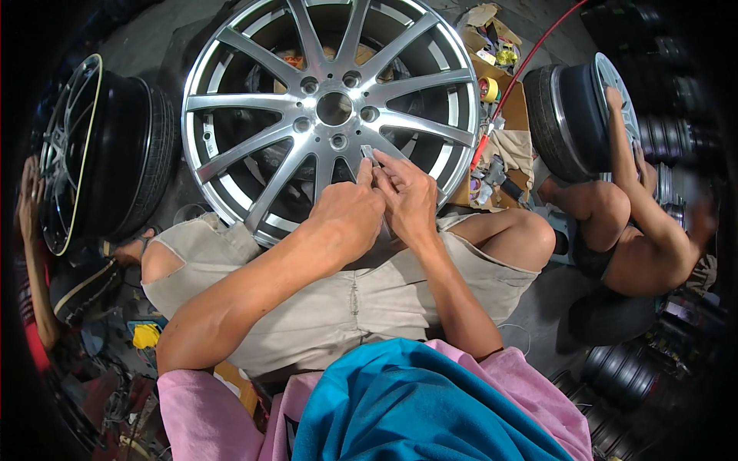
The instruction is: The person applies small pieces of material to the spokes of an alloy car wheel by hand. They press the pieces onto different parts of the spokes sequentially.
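Observation:
A large silver alloy wheel (265,201) with several spokes stands before my knees, its bright face toward me. My left hand (347,217) is curled near its lower spokes, with the index finger pointing up. Beside it, touching it, my right hand (409,194) pinches a small light-grey strip (370,156) between thumb and fingers. The strip lies just below the bolt holes around the centre bore. Its exact kind is too small to tell. Whether my left hand's curled fingers hold anything is hidden.
A cardboard box (516,107) of tape and odds and ends sits right of the wheel, with a red hose (530,65) across it. Co-workers at far left and right handle a tyred wheel (115,154) and another wheel (565,115). More rims (623,373) are stacked at right.

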Motion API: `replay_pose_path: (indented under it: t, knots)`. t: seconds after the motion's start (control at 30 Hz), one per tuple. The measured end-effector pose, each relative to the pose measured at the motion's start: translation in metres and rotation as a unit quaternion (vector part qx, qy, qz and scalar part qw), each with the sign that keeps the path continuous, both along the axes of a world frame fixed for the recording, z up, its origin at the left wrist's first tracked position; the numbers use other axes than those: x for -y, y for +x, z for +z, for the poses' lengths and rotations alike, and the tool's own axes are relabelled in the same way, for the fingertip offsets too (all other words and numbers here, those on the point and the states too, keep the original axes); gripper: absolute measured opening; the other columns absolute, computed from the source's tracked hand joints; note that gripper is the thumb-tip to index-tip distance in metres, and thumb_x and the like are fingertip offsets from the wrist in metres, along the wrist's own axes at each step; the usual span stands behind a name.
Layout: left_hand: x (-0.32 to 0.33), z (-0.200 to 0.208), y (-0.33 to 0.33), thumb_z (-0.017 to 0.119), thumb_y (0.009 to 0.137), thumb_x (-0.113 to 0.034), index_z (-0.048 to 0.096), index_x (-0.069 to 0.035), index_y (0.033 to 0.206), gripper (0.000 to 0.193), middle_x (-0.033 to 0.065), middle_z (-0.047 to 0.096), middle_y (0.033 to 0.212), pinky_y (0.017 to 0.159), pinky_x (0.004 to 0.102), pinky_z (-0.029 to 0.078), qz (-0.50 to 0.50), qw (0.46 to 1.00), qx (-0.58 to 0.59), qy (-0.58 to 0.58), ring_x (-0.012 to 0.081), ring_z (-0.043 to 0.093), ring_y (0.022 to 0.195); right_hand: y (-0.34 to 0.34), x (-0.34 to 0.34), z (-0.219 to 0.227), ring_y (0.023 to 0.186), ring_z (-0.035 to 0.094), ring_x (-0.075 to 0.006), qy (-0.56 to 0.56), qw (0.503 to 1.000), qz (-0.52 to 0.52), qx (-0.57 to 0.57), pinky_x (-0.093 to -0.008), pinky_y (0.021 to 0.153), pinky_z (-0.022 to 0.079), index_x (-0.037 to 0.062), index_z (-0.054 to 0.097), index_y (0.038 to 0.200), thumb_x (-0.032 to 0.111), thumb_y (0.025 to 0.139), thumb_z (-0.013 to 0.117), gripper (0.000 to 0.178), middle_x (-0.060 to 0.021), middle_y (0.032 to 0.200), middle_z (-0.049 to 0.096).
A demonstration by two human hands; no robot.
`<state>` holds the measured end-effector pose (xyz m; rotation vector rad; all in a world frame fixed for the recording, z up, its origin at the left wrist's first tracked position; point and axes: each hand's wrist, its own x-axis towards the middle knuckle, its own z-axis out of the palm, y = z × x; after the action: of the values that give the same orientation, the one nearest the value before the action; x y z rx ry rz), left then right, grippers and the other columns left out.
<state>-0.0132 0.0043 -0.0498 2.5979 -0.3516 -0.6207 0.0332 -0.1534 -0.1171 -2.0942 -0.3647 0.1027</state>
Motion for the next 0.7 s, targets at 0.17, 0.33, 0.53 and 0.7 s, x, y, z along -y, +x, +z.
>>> replay_pose_path:
  t: [0.17, 0.33, 0.53, 0.7]
  knots:
    - [0.002, 0.004, 0.002, 0.079, 0.097, -0.024, 0.072, 0.006, 0.126, 0.042, 0.0445, 0.041, 0.162, 0.094, 0.0513, 0.063, -0.018, 0.999, -0.019, 0.028, 0.0496, 0.077, 0.102, 0.002, 0.001, 0.005, 0.078, 0.077, -0.0293, 0.012, 1.0, 0.006, -0.016, -0.0385, 0.072, 0.059, 0.002, 0.08, 0.128, 0.006, 0.098, 0.077, 0.03, -0.0177, 0.099, 0.078]
    - [0.004, 0.013, 0.0, 0.079, 0.098, -0.024, 0.073, 0.005, 0.125, 0.041, 0.0408, 0.043, 0.164, 0.095, 0.0517, 0.062, -0.009, 1.0, -0.014, -0.003, 0.0494, 0.076, 0.104, 0.001, 0.01, -0.003, 0.084, 0.08, -0.0234, 0.097, 0.994, 0.002, -0.059, -0.0337, 0.072, 0.06, 0.0006, 0.078, 0.131, 0.006, 0.102, 0.075, 0.03, -0.0145, 0.098, 0.079]
    - [0.003, 0.018, -0.004, 0.078, 0.098, -0.024, 0.073, 0.004, 0.12, 0.036, 0.039, 0.044, 0.164, 0.093, 0.0516, 0.063, -0.019, 0.999, -0.018, -0.018, 0.0481, 0.077, 0.102, 0.026, 0.033, 0.037, 0.085, 0.078, -0.0234, 0.028, 0.999, 0.011, -0.019, -0.0374, 0.073, 0.059, -0.0022, 0.074, 0.119, 0.002, 0.104, 0.068, 0.017, -0.0145, 0.1, 0.075]
    - [0.001, 0.002, 0.003, 0.077, 0.098, -0.023, 0.073, 0.004, 0.118, 0.034, 0.0375, 0.046, 0.164, 0.089, 0.0505, 0.064, -0.012, 0.999, 0.001, 0.035, 0.0452, 0.078, 0.099, 0.067, 0.032, 0.047, 0.091, 0.072, -0.0333, -0.101, 0.983, 0.113, 0.1, -0.0464, 0.081, 0.052, 0.0042, 0.074, 0.116, 0.006, 0.103, 0.065, 0.016, -0.0137, 0.106, 0.072]
